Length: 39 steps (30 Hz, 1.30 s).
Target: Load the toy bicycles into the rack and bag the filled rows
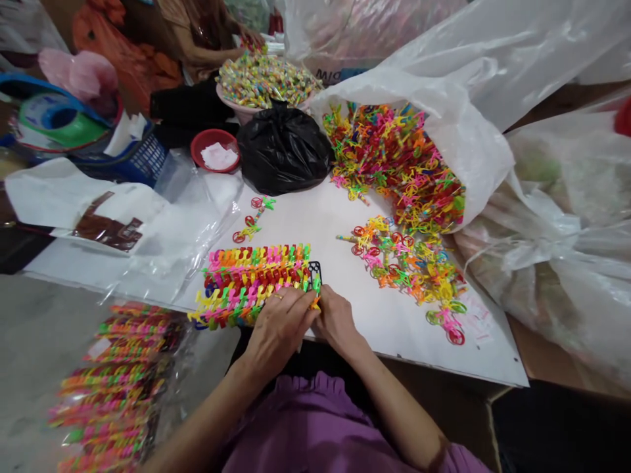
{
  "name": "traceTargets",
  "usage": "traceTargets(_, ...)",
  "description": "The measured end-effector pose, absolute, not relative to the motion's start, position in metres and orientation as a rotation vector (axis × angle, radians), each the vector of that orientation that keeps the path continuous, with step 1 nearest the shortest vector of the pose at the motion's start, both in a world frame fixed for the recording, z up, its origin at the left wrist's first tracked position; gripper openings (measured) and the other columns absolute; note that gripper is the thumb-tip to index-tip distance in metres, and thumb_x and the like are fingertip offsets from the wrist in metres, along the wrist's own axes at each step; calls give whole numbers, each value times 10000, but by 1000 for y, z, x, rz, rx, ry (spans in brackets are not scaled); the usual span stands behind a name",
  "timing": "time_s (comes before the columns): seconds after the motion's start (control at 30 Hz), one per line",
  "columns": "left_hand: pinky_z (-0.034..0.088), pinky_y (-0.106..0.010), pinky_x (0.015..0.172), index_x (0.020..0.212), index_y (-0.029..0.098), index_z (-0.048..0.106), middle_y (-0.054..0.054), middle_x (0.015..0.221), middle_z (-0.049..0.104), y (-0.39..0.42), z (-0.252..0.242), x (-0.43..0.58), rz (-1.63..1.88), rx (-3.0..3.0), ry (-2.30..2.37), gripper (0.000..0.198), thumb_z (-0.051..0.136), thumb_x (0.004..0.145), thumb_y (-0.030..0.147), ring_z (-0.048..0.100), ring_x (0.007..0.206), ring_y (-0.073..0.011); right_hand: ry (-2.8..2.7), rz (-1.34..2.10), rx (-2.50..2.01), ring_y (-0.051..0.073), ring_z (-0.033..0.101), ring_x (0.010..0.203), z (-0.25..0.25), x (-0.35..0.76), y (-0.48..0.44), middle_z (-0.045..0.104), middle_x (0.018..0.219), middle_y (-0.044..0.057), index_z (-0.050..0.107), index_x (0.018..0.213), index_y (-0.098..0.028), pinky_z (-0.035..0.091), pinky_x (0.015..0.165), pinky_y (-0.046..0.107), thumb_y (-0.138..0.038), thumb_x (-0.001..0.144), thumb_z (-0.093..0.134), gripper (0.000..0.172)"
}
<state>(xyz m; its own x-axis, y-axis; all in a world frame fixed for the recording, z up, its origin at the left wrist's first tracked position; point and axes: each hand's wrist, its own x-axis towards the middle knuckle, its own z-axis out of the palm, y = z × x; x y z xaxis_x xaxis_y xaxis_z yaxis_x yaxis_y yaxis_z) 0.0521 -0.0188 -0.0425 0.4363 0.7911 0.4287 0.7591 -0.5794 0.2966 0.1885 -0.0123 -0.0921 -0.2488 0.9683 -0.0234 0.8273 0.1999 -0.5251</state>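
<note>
Rows of small colourful plastic toys point(256, 276) fill a black rack point(314, 268) at the table's near edge. Across the right end of the nearest rows lies my left hand point(283, 318), its fingers bent together at an orange toy piece point(315, 303). My right hand point(338, 318) is closed against the rack's right end, fingertips meeting those of the left. What the right fingers grip is hidden. Loose bicycle-like toys with round wheels point(414, 263) are heaped to the right, and a few more toys point(251, 220) lie beyond the rack.
A white plastic sack point(486, 157) spills more toys onto the white table point(305, 217). Behind are a black bag point(284, 150), a red bowl point(197, 146) and a tub of wrapped pieces point(269, 82). Bagged filled racks point(116, 381) stand lower left. Another person point(197, 39) sits opposite.
</note>
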Motion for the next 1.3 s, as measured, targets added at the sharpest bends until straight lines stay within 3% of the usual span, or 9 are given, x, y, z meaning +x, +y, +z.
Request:
traceTargets(0.17, 462, -321, 825, 960, 189, 620, -41, 901, 656, -18, -48, 49, 793, 2639, 1423, 197, 441, 878, 181, 585, 872, -173, -2303, 590, -1719, 156, 536, 699, -91, 182, -9, 600, 827, 56, 564, 869, -162, 345, 598, 242, -158, 806, 459, 123)
traceTargets(0.37, 464, -311, 824, 970, 186, 620, -40, 899, 664, -21, -56, 44, 805, 2698, 1378, 209, 445, 865, 141, 595, 876, -176, -2266, 902, -1475, 120, 545, 697, -80, 225, 26, 609, 795, -3, 611, 936, -194, 371, 618, 205, -198, 833, 503, 150)
traceTargets(0.5, 468, -303, 841, 961, 206, 621, -39, 899, 665, -26, -56, 42, 816, 2722, 1329, 232, 430, 858, 125, 606, 876, -166, -2217, 299, -1871, 185, 541, 893, -67, 243, 85, 567, 1047, 107, 582, 1075, -145, 392, 715, 271, -67, 830, 438, 294)
traceTargets(0.6, 470, -284, 844, 967, 213, 606, -29, 893, 663, -31, -55, 39, 855, 2702, 1327, 218, 425, 866, 144, 608, 874, -155, -2354, -15, -2001, 242, 512, 939, -67, 238, 106, 555, 1024, 159, 612, 978, -97, 384, 757, 337, -24, 826, 394, 276)
traceTargets(0.7, 464, -254, 844, 957, 216, 594, -13, 875, 659, -34, -52, 38, 886, 2658, 1339, 194, 437, 867, 146, 605, 866, -138, -2568, -107, -1745, 237, 495, 928, -76, 235, 87, 565, 980, 135, 607, 958, -114, 374, 797, 353, -62, 856, 393, 243)
traceTargets(0.8, 464, -249, 842, 952, 215, 596, -10, 864, 661, -31, -51, 38, 935, 2642, 1341, 187, 447, 864, 146, 605, 851, -136, -2612, 6, -1570, 210, 496, 936, -83, 246, 50, 572, 999, 101, 585, 1003, -149, 373, 820, 329, -84, 861, 419, 228)
traceTargets(0.9, 468, -283, 853, 968, 210, 601, -19, 895, 666, -25, -54, 39, 911, 2646, 1345, 190, 452, 862, 156, 609, 873, -151, -2411, 103, -1704, 191, 516, 949, -84, 256, 27, 577, 1037, 89, 561, 1054, -176, 384, 806, 301, -100, 866, 428, 243)
traceTargets(1.13, 500, -282, 801, 961, 206, 620, -34, 892, 671, -19, -46, 38, 878, 2646, 1342, 180, 482, 846, 187, 617, 864, -160, -1981, 315, -2137, 189, 572, 739, -80, 239, 46, 623, 806, 88, 570, 879, -163, 378, 622, 268, -288, 824, 543, 139)
traceTargets(1.3, 485, -306, 832, 976, 180, 611, -48, 905, 658, 13, -13, 39, 1090, 2503, 1482, 172, 526, 831, 221, 600, 884, -165, -1659, 895, -1706, 114, 501, 563, -83, 231, 49, 552, 623, -16, 539, 764, -173, 338, 519, 207, -295, 783, 507, 127)
